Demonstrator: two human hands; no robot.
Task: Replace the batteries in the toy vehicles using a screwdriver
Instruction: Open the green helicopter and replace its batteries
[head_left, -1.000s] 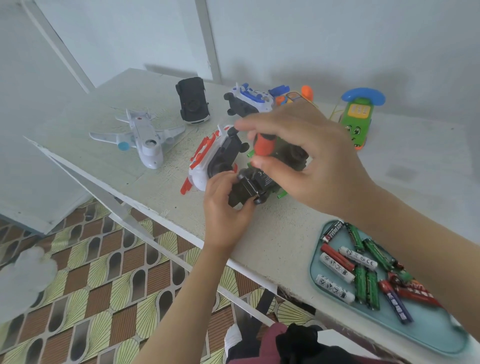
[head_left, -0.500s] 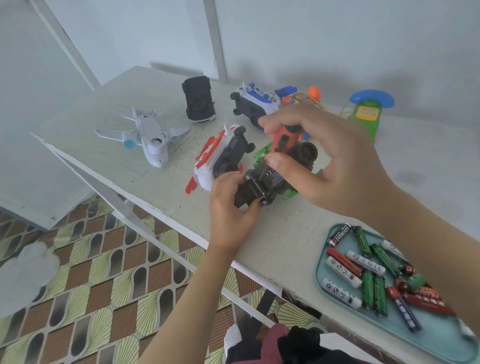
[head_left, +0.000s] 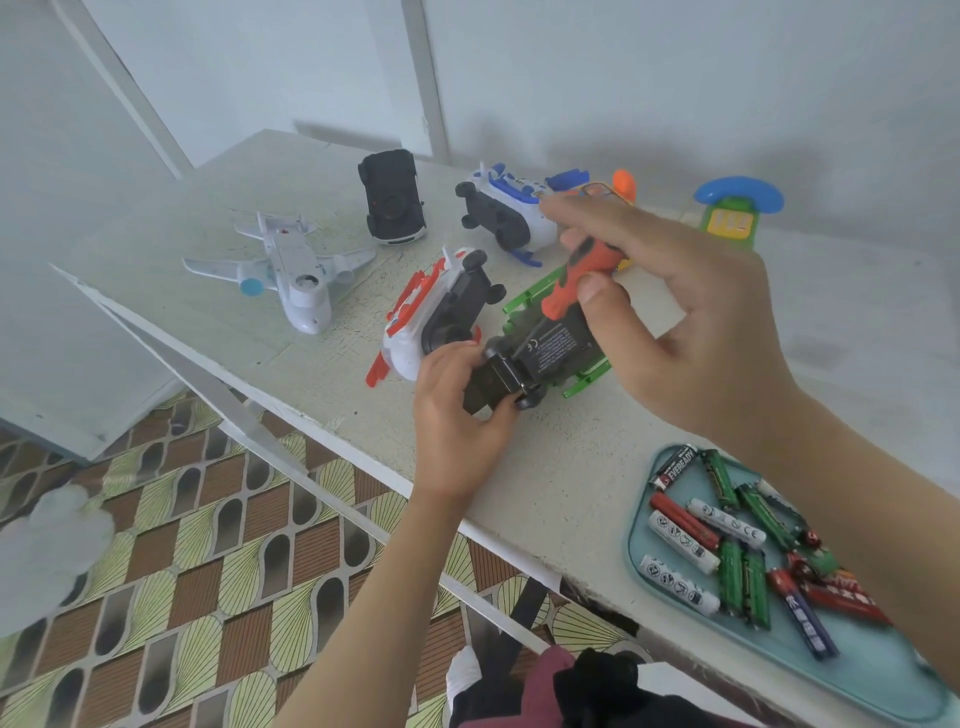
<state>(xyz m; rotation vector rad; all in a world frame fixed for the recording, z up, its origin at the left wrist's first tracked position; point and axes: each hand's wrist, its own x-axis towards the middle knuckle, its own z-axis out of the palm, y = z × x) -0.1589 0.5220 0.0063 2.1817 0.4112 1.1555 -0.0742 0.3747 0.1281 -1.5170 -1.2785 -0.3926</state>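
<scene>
A green toy vehicle (head_left: 550, 348) lies upside down on the white table (head_left: 571, 467), its black underside facing up. My left hand (head_left: 457, 400) grips its near end by the black wheels. My right hand (head_left: 675, 312) holds an orange-handled screwdriver (head_left: 576, 275), which slants down onto the black underside; its tip is hidden. A teal tray (head_left: 857, 670) at the near right holds several loose batteries (head_left: 737, 535), green, red, white and black.
Other toys lie overturned behind: a red-and-white vehicle (head_left: 431, 317), a blue-and-white one (head_left: 509, 213), a black car (head_left: 392, 197), a white plane (head_left: 291, 265), and a green toy phone (head_left: 732, 213) with blue handset. The table edge runs diagonally; patterned floor lies below.
My right hand has shifted the screwdriver to a more slanted hold over the green vehicle's underside. My left hand keeps the same grip on the vehicle.
</scene>
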